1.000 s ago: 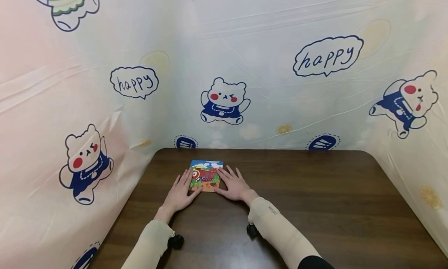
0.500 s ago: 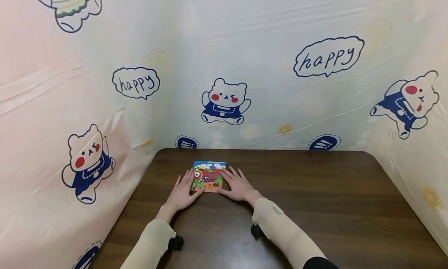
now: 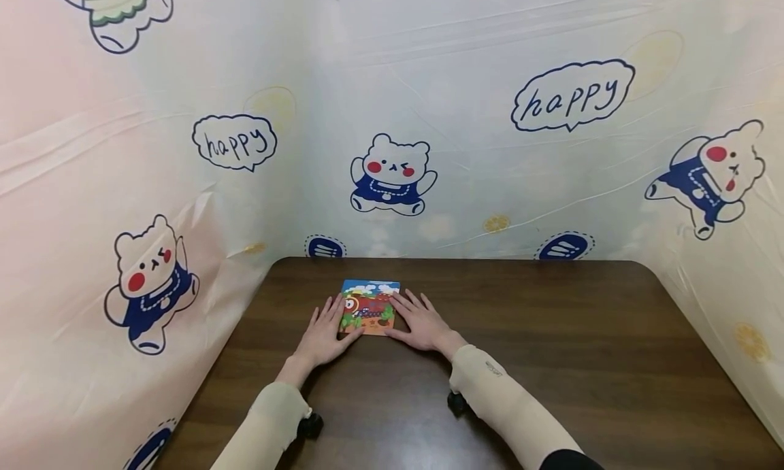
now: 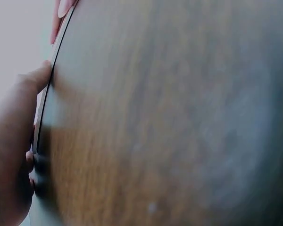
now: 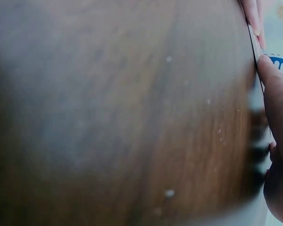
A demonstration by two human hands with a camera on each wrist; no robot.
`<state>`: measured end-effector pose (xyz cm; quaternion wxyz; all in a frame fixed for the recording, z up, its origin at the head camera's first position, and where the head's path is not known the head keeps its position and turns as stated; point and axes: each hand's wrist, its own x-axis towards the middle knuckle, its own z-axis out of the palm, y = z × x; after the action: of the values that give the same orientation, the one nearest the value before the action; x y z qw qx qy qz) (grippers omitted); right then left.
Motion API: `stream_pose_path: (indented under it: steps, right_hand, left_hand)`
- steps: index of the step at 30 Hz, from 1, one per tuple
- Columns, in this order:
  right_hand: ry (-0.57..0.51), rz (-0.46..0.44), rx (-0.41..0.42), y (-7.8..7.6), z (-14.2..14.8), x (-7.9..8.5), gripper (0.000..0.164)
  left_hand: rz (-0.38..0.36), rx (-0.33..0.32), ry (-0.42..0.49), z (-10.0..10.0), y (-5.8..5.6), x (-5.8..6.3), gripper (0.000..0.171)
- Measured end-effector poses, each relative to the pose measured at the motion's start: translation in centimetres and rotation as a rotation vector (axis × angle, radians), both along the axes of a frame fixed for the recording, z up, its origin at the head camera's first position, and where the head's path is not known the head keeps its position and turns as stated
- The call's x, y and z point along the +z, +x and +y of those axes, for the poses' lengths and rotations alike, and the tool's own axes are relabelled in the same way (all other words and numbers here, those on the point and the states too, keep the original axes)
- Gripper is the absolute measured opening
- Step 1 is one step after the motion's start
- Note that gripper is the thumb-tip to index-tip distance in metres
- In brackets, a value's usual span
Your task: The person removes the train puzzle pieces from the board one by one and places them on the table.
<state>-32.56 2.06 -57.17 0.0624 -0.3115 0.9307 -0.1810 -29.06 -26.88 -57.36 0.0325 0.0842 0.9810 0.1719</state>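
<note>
On the desk (image 3: 582, 327), left hand (image 3: 320, 337) and right hand (image 3: 425, 327), fingers straight, flank the picture card (image 3: 369, 308), where light, even pressure should keep it square.

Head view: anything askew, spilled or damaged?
Nothing stands out: the picture card lies flat and roughly straight on the table, left hand and right hand touching its sides. No spill or damage shows.

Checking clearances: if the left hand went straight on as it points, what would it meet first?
Likely the colorful picture board: the left hand is at its left edge, though contact is unclear.
</note>
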Motion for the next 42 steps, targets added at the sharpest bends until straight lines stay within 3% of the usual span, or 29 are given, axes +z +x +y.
stream_pose_path:
  steps: [21,33,42]
  right_hand:
    - [-0.026,-0.035,-0.009,1.2,2.6,-0.3,0.086]
    - [-0.098,-0.041,-0.001,0.7,4.9,-1.1,0.088]
    - [-0.082,-0.032,-0.015,1.2,6.1,0.0,0.086]
  left_hand:
    - [-0.008,-0.02,-0.043,2.6,1.1,-0.1,0.103]
    - [0.019,-0.041,-0.051,5.1,1.3,0.9,0.102]
    - [0.017,-0.051,-0.025,6.2,1.0,0.9,0.102]
